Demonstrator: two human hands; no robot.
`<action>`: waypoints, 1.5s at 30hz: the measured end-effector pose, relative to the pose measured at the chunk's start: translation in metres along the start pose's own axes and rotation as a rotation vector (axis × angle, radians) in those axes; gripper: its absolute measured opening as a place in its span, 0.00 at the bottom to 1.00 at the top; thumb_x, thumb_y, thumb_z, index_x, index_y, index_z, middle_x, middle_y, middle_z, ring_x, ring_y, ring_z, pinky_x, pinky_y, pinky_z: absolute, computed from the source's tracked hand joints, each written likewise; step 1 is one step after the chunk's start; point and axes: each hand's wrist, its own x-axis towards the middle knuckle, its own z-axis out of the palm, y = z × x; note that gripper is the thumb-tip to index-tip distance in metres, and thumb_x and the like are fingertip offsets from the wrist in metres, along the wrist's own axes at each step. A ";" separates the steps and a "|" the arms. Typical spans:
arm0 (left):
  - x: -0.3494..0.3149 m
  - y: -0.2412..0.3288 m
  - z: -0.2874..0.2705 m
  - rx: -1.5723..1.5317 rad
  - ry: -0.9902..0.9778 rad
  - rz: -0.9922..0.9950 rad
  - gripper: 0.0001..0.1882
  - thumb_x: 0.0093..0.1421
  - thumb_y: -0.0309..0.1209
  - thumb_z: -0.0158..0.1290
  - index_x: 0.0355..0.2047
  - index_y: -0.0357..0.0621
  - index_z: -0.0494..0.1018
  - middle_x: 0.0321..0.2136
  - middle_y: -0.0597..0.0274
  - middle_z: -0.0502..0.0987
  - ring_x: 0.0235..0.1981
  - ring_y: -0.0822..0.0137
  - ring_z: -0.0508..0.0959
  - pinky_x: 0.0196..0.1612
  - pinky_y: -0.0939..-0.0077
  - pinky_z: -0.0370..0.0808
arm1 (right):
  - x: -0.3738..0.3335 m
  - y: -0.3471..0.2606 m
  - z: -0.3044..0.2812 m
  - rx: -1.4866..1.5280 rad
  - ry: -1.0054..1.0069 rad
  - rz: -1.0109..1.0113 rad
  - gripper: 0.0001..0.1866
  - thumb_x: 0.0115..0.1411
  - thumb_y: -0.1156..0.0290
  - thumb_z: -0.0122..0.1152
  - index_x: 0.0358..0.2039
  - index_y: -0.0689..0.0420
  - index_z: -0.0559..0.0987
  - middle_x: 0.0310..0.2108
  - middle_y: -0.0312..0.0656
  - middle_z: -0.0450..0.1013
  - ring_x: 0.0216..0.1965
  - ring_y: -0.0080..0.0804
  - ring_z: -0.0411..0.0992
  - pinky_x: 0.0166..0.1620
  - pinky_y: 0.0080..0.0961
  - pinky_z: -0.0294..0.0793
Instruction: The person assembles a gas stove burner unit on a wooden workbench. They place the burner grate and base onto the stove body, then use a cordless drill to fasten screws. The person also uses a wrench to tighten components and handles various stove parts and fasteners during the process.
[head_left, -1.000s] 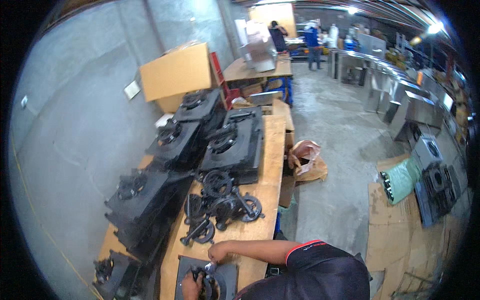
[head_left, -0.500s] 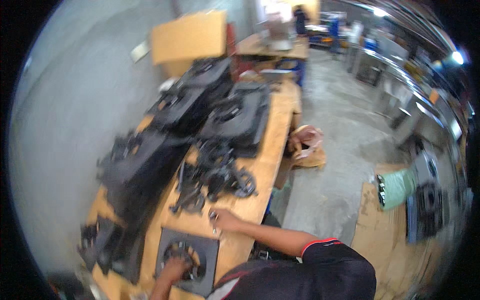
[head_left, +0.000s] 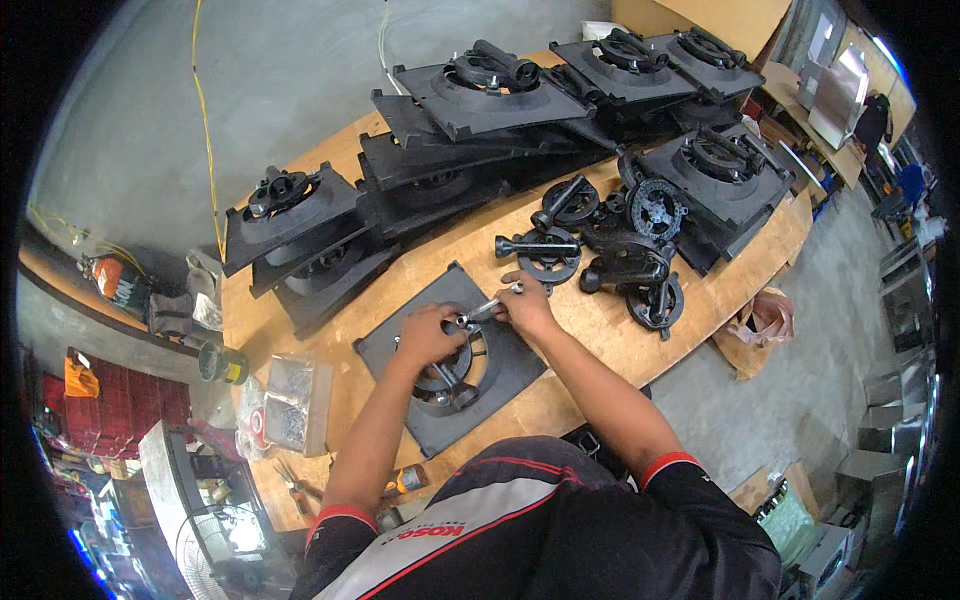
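A black square metal plate [head_left: 505, 382] with a round central opening lies in front of me on the wooden table. In its opening sits a black cast burner [head_left: 452, 382] with a stubby tube pointing toward me. My left hand [head_left: 430, 335] rests on the far left of the burner's ring, fingers curled; what they pinch is hidden. Closed around a slim silver wrench [head_left: 488, 305], my right hand [head_left: 526, 306] is over the plate's far edge. The wrench's head reaches the ring beside my left fingertips.
Loose burners [head_left: 610, 250] are heaped just beyond my right hand. Stacks of plates with burners [head_left: 490, 95] line the table's far side. Near left are a clear box of small hardware [head_left: 290, 405], a tin [head_left: 222, 362], pliers [head_left: 292, 485] and an orange-black tool [head_left: 408, 480].
The view has swung and steadied. My right hand has moved from beside the loose burners to over the plate, with the wrench at the ring. My left hand stays at the burner.
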 end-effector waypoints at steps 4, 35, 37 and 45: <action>0.002 0.001 0.020 0.071 -0.039 0.044 0.18 0.55 0.42 0.61 0.45 0.55 0.82 0.42 0.58 0.81 0.47 0.53 0.78 0.51 0.55 0.71 | 0.011 0.006 -0.007 -0.148 -0.049 0.022 0.15 0.62 0.78 0.59 0.49 0.60 0.70 0.31 0.46 0.76 0.29 0.31 0.80 0.26 0.25 0.79; -0.032 0.024 0.042 -0.135 0.458 -0.037 0.17 0.53 0.29 0.54 0.44 0.45 0.78 0.35 0.57 0.79 0.42 0.56 0.77 0.58 0.53 0.66 | 0.064 -0.017 -0.021 -0.775 -1.107 0.520 0.13 0.65 0.61 0.51 0.35 0.58 0.78 0.13 0.31 0.64 0.13 0.19 0.59 0.16 0.21 0.56; -0.032 0.026 0.037 -0.128 0.446 -0.058 0.17 0.53 0.29 0.54 0.44 0.45 0.78 0.34 0.57 0.79 0.42 0.55 0.77 0.57 0.53 0.66 | 0.059 0.003 -0.030 -0.686 -1.143 0.270 0.13 0.67 0.62 0.50 0.37 0.57 0.76 0.18 0.31 0.65 0.16 0.18 0.61 0.18 0.20 0.57; -0.033 0.027 0.045 -0.175 0.489 -0.112 0.15 0.55 0.28 0.53 0.44 0.42 0.76 0.36 0.55 0.79 0.43 0.52 0.77 0.58 0.49 0.67 | -0.016 0.044 -0.028 -0.405 -0.656 0.405 0.15 0.71 0.61 0.47 0.35 0.58 0.75 0.20 0.32 0.67 0.18 0.20 0.61 0.20 0.20 0.60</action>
